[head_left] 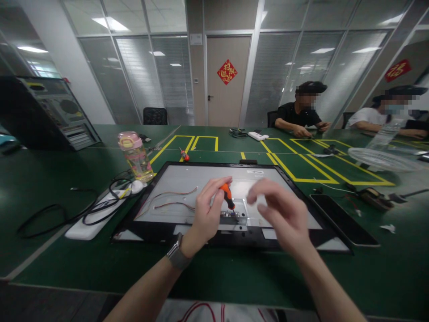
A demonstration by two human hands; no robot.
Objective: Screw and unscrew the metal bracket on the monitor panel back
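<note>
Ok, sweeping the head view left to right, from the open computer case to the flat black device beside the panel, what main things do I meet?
Open computer case → pink-lidded bottle → left hand → orange screwdriver → right hand → flat black device.

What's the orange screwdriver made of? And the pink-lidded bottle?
The screwdriver seems to have an opaque plastic or rubbery handle, orange and black; its thin, straight shaft is probably metal. The bottle looks see-through and glossy: likely plastic, maybe glass. Its opaque pink lid looks plastic.
</note>
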